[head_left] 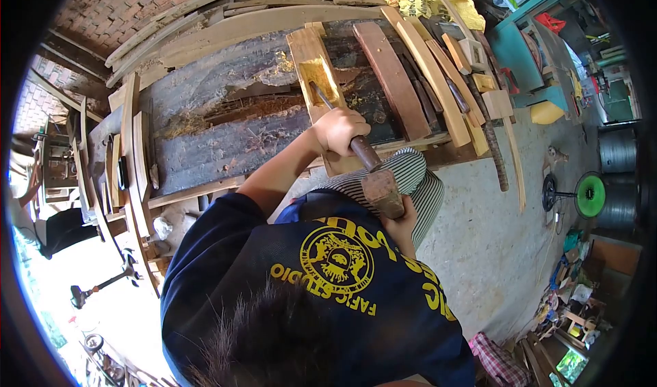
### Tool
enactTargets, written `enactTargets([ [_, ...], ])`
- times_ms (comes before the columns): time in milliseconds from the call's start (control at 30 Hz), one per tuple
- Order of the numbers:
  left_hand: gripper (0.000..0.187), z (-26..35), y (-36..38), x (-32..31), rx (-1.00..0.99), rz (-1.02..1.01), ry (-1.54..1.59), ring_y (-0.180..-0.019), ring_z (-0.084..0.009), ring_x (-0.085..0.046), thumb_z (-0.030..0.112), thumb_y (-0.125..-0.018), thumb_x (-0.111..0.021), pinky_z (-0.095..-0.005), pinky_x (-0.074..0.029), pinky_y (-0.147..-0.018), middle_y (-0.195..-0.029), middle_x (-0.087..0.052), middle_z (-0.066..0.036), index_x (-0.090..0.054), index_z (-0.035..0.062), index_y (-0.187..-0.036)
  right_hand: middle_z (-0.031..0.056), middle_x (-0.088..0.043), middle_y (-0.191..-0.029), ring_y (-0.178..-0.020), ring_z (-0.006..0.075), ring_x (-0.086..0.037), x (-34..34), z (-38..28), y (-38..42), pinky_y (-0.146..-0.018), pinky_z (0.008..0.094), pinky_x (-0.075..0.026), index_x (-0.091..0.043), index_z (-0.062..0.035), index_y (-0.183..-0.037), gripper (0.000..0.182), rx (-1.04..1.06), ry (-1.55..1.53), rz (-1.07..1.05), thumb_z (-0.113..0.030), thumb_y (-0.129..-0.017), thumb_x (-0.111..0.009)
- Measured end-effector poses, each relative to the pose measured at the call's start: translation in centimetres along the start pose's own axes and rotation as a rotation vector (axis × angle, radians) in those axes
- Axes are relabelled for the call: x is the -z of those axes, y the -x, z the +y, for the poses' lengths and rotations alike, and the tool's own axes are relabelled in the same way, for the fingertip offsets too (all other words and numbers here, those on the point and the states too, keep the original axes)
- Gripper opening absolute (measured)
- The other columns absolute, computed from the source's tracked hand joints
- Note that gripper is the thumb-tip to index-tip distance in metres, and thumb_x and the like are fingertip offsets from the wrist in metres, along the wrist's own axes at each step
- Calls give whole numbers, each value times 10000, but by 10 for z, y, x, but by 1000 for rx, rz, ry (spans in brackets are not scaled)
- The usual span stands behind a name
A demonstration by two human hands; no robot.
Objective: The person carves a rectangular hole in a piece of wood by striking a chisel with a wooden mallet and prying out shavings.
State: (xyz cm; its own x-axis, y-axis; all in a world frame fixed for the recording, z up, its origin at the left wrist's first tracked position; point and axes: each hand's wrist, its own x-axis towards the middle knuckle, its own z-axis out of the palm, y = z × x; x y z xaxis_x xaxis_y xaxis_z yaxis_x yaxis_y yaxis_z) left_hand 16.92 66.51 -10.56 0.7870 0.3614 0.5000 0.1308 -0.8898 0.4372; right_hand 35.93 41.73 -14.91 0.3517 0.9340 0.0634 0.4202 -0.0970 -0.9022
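My left hand (341, 131) is wrapped around a chisel (365, 153), whose dark round handle slants back towards my body. The chisel's metal blade reaches into a hollow cut in a pale yellow wooden block (301, 45), which lies across the dark workbench. Close to my lap, my right hand (402, 221) grips a wooden mallet (382, 192). The mallet's worn head is right at the butt of the chisel handle. Fresh yellow shavings lie inside the hollow and beside the block.
A reddish-brown board (391, 79) lies right of the block, with pale wood strips (431, 79) beyond it. The dark bench top (205, 161) has a long rough split with wood chips. Planks lean at the left, and a green fan (590, 195) stands at the far right.
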Motion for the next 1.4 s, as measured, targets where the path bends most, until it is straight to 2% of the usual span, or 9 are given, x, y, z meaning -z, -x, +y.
enactTargets([
  [233,350,5,-1,1,-13,29,0,-704,-321,-579,217,-479,-722,-413,-488,-635,-715,-540,-102,-550,71,-747,96,-629,-828,-765,183,-615,-5,-8,-15,-713,280,-478,-587,-18,-945,376,-3,-25,-124,-79,-605,-735],
  [333,356,1,-4,-4,-16,-4,-16,-708,-320,-583,224,-474,-719,-408,-494,-644,-721,-542,-105,-554,69,-749,72,-654,-874,-799,167,-617,-13,-12,-31,-746,281,-479,-605,-22,-961,360,1,-182,-207,-44,-632,-751],
  [400,365,8,-7,5,9,-58,-23,-746,-313,-604,234,-468,-728,-403,-513,-673,-760,-577,-100,-597,91,-777,53,-666,-916,-838,149,-616,-15,-17,-47,-760,288,-485,-618,-19,-975,344,-203,-366,-265,-4,-663,-762],
  [567,406,5,-5,-3,58,-121,-23,-838,-313,-632,273,-461,-750,-417,-535,-719,-827,-625,-93,-628,106,-811,100,-632,-1055,-901,170,-619,-16,-44,-79,-816,292,-489,-554,19,-1118,485,-221,-593,-241,53,-670,-737],
  [833,343,2,-16,-18,-32,-61,21,-800,-310,-624,286,-489,-748,-432,-522,-706,-786,-611,-78,-598,103,-738,149,-562,-1117,-1090,261,-568,-18,-27,-81,-1027,516,-450,-463,38,-1244,642,-497,-1049,-343,12,-626,-637],
  [967,322,-1,-21,-23,-103,-53,54,-773,-305,-624,292,-512,-740,-430,-517,-690,-757,-604,-75,-588,99,-720,152,-550,-1172,-1140,285,-548,-13,-4,-83,-1035,512,-437,-447,20,-1283,671,-518,-1027,-421,-17,-640,-633],
  [1033,312,-2,-22,-21,-120,-48,43,-767,-303,-624,291,-520,-737,-428,-517,-685,-755,-604,-73,-589,101,-719,153,-541,-1254,-1211,263,-507,-16,-24,-82,-1102,487,-345,-390,37,-1346,770,-501,-901,-439,-85,-618,-609],
  [1167,280,1,-25,-16,-39,-47,10,-764,-294,-625,278,-539,-721,-420,-518,-679,-756,-605,-59,-588,109,-719,178,-530,-1265,-1197,299,-524,-17,-29,-84,-1059,524,-396,-398,12,-1338,726,-509,-975,-398,-20,-644,-607],
  [1400,266,-9,-29,-11,-13,-30,-44,-767,-281,-628,278,-547,-711,-407,-517,-682,-759,-605,-50,-586,117,-718,226,-475,-1353,-1295,338,-439,-24,-23,-101,-1086,531,-360,-308,38,-1411,799,-510,-1021,-412,-104,-674,-582],
])
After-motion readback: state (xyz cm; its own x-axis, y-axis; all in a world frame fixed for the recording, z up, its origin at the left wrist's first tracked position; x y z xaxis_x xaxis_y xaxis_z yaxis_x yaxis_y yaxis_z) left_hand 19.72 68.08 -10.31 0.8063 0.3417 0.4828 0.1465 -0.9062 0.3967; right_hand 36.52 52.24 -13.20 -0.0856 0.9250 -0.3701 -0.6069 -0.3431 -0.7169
